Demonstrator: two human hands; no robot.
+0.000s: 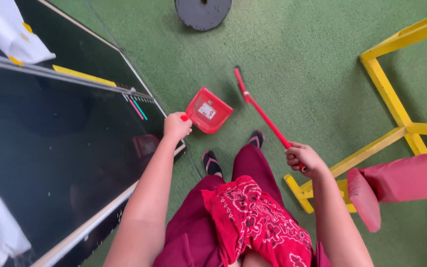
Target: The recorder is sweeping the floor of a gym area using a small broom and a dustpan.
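Nearest me I see a red patterned cloth [258,217] hanging at the waist over dark red trousers. My right hand [303,159] is closed around the handle of a red broom [263,114], which slants away to the far left, its head on the green carpet [297,54]. My left hand [177,125] grips the handle of a red dustpan [208,110], held just left of the broom. A yellow frame [391,99] stands right, a black glass panel [50,143] left. Far off sits a round grey base [202,12].
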